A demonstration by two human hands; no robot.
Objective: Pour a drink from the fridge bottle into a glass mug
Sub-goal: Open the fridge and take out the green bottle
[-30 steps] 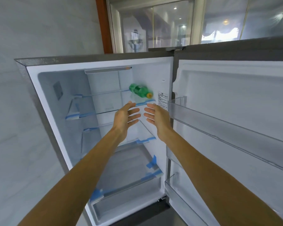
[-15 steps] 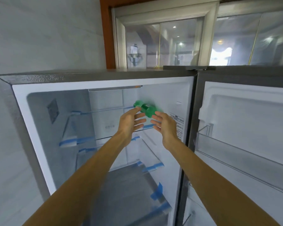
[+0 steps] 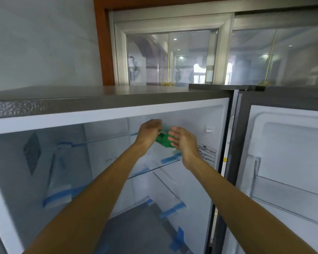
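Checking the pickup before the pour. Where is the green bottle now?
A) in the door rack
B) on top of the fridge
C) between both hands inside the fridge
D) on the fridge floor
C: the green bottle shows between the left hand and the right hand, inside the open fridge, over its upper glass shelf.

We're reaching forward and up with both arms, wrists close together. Our left hand (image 3: 150, 132) has its fingers curled round the green bottle (image 3: 163, 141). Our right hand (image 3: 184, 142) is flatter, fingers loosely straight against the bottle's side.
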